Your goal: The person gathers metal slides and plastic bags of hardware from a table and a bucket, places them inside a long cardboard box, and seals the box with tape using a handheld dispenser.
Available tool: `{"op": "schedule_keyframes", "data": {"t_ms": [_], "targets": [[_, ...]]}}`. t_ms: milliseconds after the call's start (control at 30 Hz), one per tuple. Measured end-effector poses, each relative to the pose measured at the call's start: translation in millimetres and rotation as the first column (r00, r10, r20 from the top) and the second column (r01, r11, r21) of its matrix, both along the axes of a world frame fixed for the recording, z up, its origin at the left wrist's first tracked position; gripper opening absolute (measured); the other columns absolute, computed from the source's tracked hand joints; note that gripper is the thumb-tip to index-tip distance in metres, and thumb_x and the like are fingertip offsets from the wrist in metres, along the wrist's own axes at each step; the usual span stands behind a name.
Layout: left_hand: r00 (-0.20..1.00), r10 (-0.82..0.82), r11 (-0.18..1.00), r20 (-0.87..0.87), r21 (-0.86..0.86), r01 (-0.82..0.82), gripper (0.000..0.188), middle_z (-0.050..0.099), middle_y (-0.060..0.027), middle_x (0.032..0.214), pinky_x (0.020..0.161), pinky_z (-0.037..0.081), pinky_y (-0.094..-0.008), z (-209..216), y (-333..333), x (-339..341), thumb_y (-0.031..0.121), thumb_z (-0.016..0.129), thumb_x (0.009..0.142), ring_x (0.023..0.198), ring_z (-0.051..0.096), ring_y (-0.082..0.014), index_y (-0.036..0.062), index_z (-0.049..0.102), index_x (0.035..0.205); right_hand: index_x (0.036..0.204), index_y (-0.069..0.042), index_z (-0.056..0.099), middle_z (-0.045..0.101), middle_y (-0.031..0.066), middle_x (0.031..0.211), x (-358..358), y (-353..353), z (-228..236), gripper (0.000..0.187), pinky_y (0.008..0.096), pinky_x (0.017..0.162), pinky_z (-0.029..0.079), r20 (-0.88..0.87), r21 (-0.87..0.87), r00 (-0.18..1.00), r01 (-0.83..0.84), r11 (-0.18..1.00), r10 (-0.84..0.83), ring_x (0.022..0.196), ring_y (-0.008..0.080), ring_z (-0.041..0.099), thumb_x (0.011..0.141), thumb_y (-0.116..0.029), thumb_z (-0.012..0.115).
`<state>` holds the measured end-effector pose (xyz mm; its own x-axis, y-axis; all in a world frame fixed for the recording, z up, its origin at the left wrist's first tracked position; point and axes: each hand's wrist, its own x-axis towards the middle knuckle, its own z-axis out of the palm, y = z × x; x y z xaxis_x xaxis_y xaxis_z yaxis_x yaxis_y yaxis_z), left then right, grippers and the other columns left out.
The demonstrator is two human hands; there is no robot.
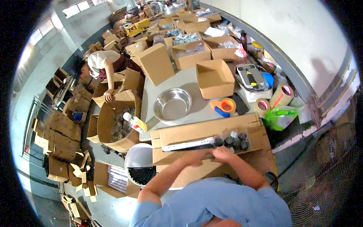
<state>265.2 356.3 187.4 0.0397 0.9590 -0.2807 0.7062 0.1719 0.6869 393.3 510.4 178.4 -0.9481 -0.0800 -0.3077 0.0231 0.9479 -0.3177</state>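
My left hand (pixel 195 157) and my right hand (pixel 224 154) meet at the near side of a long, shallow open cardboard box (pixel 249 126). The fingers of both are curled and pressed together, and what they grip is hidden. Just beyond them in the box lies a long white slotted rail (pixel 187 144). Several black parts in clear plastic bags (pixel 236 141) sit at its right end, nearest my right hand.
Beyond the box stand a steel bowl (pixel 172 105), an orange tape dispenser (pixel 224 107), a black phone (pixel 240 104) and an open carton (pixel 214 78). A white bucket (pixel 137 155) of black strips is at left. Another person (pixel 104 66) bends over cartons at far left.
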Motion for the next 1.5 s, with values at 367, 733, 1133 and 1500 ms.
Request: {"op": "schedule_keyframes", "data": {"t_ms": [367, 733, 1133, 1500], "targets": [[0.926, 0.28, 0.958, -0.253, 0.002, -0.288, 0.035, 0.063, -0.0209, 0.097, 0.078, 0.049, -0.0487, -83, -9, 32, 0.022, 0.053, 0.082, 0.091, 0.061, -0.0375, 0.0099, 0.049, 0.115, 0.106, -0.011, 0.061, 0.06, 0.0179, 0.107, -2, -13, -3, 0.044, 0.0445, 0.089, 0.044, 0.17, 0.029, 0.982, 0.083, 0.996, -0.086, 0.1, 0.0365, 0.055, 0.064, -0.026, 0.062], [0.898, 0.293, 0.952, -0.329, 0.012, -0.306, 0.047, 0.059, -0.0204, 0.108, 0.085, 0.047, -0.0491, -24, -13, 47, 0.025, 0.054, 0.081, 0.099, 0.057, -0.0392, 0.013, 0.043, 0.125, 0.093, -0.005, 0.054, 0.061, 0.0199, 0.094, 19, -13, -8, 0.042, 0.0478, 0.079, 0.043, -0.149, -0.112, 0.979, 0.12, 0.986, -0.136, 0.093, 0.0372, 0.057, 0.06, -0.027, 0.066], [0.957, 0.274, 0.962, -0.092, 0.022, -0.273, 0.061, 0.057, -0.0245, 0.111, 0.085, 0.045, -0.0514, -86, -6, 37, 0.031, 0.054, 0.082, 0.098, 0.057, -0.042, 0.0098, 0.029, 0.133, 0.107, -0.006, 0.056, 0.056, 0.0149, 0.104, 29, -10, -39, 0.056, 0.0472, 0.087, 0.04, -0.295, -0.072, 0.948, 0.102, 0.992, -0.119, 0.103, 0.0356, 0.05, 0.058, -0.032, 0.067], [0.964, 0.235, 0.97, -0.122, 0.093, -0.225, 0.056, 0.06, -0.0257, 0.102, 0.08, 0.046, -0.0506, -91, 0, 29, 0.033, 0.056, 0.08, 0.093, 0.058, -0.0425, 0.0081, 0.038, 0.127, 0.103, -0.008, 0.062, 0.063, 0.0141, 0.095, 31, -21, -11, 0.049, 0.0435, 0.082, 0.044, -0.512, -0.071, 0.85, 0.1, 0.993, -0.122, 0.092, 0.0318, 0.059, 0.056, -0.023, 0.068]]}}
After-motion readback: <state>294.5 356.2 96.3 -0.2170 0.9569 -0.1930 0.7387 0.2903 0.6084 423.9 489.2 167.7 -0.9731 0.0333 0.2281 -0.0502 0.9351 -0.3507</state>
